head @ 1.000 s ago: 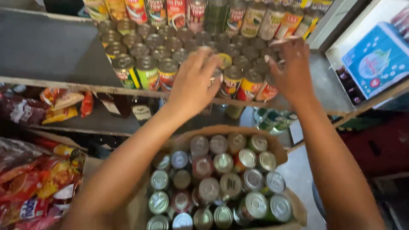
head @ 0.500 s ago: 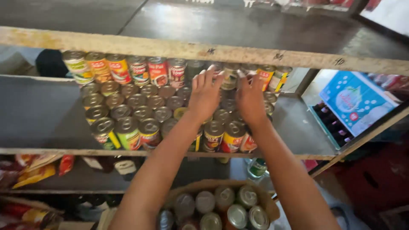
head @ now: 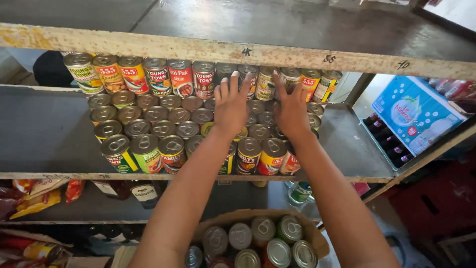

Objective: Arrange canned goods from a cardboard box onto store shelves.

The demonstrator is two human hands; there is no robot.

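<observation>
**Both hands on the stacked cans**

The left hand (head: pixel 231 105) and right hand (head: pixel 291 110) lie flat, fingers (head: pixel 233 84) spread and gripping nothing, on the tinned cans (head: pixel 198 116) packed on the grey shelf (head: pixel 44 134). Below, an open cardboard box (head: pixel 258 218) holds more cans (head: pixel 263 231).

Two bare forearms, no sleeves, seemingly no rings on the fingers (head: pixel 233 84).
</observation>
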